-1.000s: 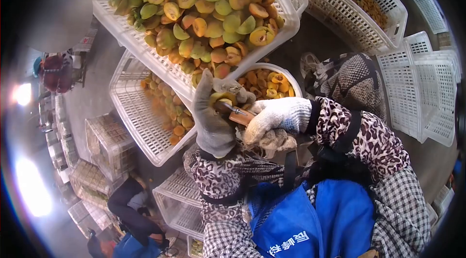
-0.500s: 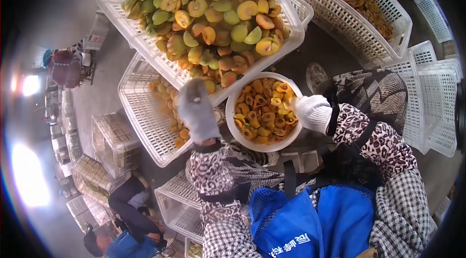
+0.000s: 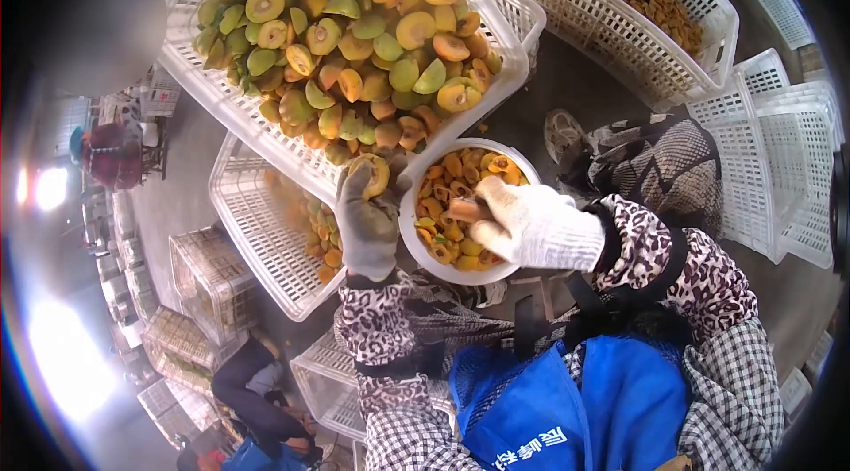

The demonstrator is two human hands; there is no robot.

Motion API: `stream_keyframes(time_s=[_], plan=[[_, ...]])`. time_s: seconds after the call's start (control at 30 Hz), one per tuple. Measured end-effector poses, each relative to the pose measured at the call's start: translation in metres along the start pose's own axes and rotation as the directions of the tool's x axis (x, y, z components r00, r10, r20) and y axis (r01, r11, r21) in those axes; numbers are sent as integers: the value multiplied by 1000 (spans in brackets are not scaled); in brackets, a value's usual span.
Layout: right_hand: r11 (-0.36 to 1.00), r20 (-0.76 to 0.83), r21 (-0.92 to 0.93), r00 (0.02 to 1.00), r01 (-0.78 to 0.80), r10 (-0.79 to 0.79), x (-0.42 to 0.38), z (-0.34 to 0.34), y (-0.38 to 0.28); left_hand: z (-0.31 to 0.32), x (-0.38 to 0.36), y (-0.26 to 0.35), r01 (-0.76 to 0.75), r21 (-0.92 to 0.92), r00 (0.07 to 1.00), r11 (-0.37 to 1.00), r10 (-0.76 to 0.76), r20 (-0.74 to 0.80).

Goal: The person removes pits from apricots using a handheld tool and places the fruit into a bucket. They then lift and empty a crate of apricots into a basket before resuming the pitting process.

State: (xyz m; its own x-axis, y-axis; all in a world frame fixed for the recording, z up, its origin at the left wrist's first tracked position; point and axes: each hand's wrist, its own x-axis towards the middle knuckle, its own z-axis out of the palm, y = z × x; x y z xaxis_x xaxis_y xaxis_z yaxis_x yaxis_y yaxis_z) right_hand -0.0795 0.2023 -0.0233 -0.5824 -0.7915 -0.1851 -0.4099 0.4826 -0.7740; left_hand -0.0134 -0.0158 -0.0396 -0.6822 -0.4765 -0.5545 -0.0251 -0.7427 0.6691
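My left hand (image 3: 368,225), in a grey glove, holds a halved yellow fruit (image 3: 375,177) at the near corner of a white crate (image 3: 443,140) heaped with green and orange fruit halves (image 3: 354,46). Over the right part of a round white bucket (image 3: 409,236), my right hand (image 3: 540,225), in a white knitted glove, is closed round a brown handle (image 3: 467,210); its far end is hard to make out. Orange fruit pieces (image 3: 443,174) lie inside the bucket. A lower white crate (image 3: 257,232) at the left holds more fruit.
A white crate (image 3: 620,46) of orange pieces stands at the upper right. Stacked white crates (image 3: 801,179) are at the far right. Another crate (image 3: 332,382) sits beside my left sleeve. Other people, one in dark trousers (image 3: 248,382), are at the left.
My left hand has turned and now shows a fruit half in its fingers. My right hand has moved left from the bucket's right rim to over the pieces, and the brown handle now shows.
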Motion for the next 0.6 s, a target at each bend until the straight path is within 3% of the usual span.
stream_keyframes(time_s=[0.03, 0.07, 0.13, 0.17, 0.2, 0.27, 0.3, 0.33, 0.4, 0.43, 0.5, 0.53, 0.6], plan=[[993, -65, 78, 995, 84, -79, -1, 5, -6, -12, 1, -4, -21, -7, 996, 1000, 21, 87], [994, -27, 82, 997, 69, -67, 1, 0, -19, 1, -12, -2, -15, -8, 996, 1000, 15, 88], [988, -53, 41, 988, 150, -148, 6, 10, -24, 26, -39, -4, -91, -199, 942, 976, 149, 301], [988, -51, 40, 988, 151, -149, 7, 10, -26, 22, -38, -7, -141, -183, 924, 973, 196, 329], [993, -4, 17, 993, 118, -118, 9, 9, -28, 21, -39, -5, -144, -186, 924, 972, 199, 326], [995, 53, -12, 994, 95, -94, 12, 7, -35, 25, -44, 3, -185, 25, 957, 982, 174, 233], [996, 43, 6, 995, 88, -88, 12, 4, -40, 32, -51, 2, -188, -12, 975, 982, 188, 119], [997, 33, 24, 996, 79, -80, 12, 3, -43, 29, -52, 4, -193, -20, 975, 981, 194, 111], [997, 49, -25, 996, 75, -74, 18, -2, -46, 22, -54, 8, -85, -173, 954, 981, 131, 270], [994, 38, -61, 995, 91, -89, 20, -4, -49, 21, -55, 6, -85, -177, 955, 980, 132, 268], [984, 43, -131, 993, 119, -114, 25, -5, -48, 19, -55, 2, -147, -106, 984, 983, 156, 88], [984, 44, -131, 992, 119, -114, 26, -6, -49, 20, -58, 2, -147, -107, 984, 983, 156, 87], [977, 119, -181, 989, 112, -91, 28, -9, -51, 21, -67, 5, -392, 305, 891, 868, 277, 359]])
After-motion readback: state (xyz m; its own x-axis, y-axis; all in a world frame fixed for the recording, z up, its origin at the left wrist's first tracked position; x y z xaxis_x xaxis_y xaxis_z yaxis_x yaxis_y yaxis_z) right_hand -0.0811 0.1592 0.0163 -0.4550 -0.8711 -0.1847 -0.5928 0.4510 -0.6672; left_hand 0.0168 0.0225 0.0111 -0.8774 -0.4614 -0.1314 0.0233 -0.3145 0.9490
